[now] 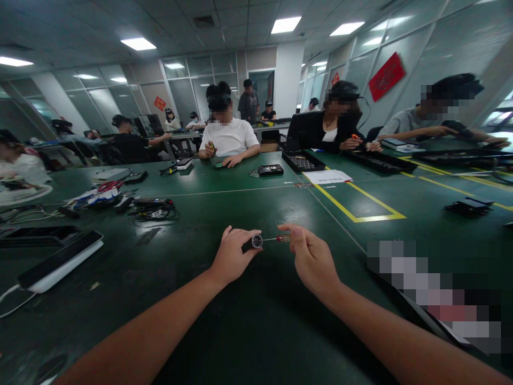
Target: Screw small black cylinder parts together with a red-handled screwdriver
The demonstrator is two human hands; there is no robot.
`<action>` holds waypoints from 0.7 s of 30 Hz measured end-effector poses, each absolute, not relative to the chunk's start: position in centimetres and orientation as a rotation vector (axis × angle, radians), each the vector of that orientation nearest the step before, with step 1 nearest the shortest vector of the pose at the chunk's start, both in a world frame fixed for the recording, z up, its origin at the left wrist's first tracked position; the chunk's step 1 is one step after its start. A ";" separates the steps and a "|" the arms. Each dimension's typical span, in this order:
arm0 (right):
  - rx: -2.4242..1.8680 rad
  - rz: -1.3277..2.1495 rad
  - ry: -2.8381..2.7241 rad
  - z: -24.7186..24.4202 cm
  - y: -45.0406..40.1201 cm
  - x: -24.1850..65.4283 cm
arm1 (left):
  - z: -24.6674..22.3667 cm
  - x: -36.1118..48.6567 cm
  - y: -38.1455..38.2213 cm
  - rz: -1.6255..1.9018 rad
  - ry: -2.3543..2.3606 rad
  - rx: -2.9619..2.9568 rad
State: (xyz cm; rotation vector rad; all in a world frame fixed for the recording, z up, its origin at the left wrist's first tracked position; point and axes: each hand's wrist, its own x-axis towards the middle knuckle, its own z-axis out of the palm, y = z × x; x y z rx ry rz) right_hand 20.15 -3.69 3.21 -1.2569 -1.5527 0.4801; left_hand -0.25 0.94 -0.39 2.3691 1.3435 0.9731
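My left hand [234,255] is closed around a dark cylindrical part [257,241] whose round, light-rimmed end faces me. What the rest of that part looks like is hidden by my fingers. In my right hand [315,259] I grip a small screwdriver [284,238] by its reddish, see-through handle. Its thin metal shaft points left, and the tip meets the rim of the cylindrical part or lies right beside it; I cannot tell which. Both hands are held above the green table [256,331], close together near the middle of the view.
A black-and-white elongated device [60,262] with a cable lies at left. Beyond it are bundled black cables [154,209] and gloves [94,198]. Black trays [302,161], a paper sheet [327,177] and yellow tape [379,218] are farther off. Several people sit around the tables.
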 end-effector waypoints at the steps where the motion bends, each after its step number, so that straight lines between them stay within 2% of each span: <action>1: -1.257 0.480 -1.565 3.3 -3.7 20.2 | -0.4 -0.2 1.0 0.970 1.344 2.370; 21: -1.170 0.547 -1.516 2.9 -3.6 20.0 | -0.3 -0.3 0.8 0.960 1.369 2.368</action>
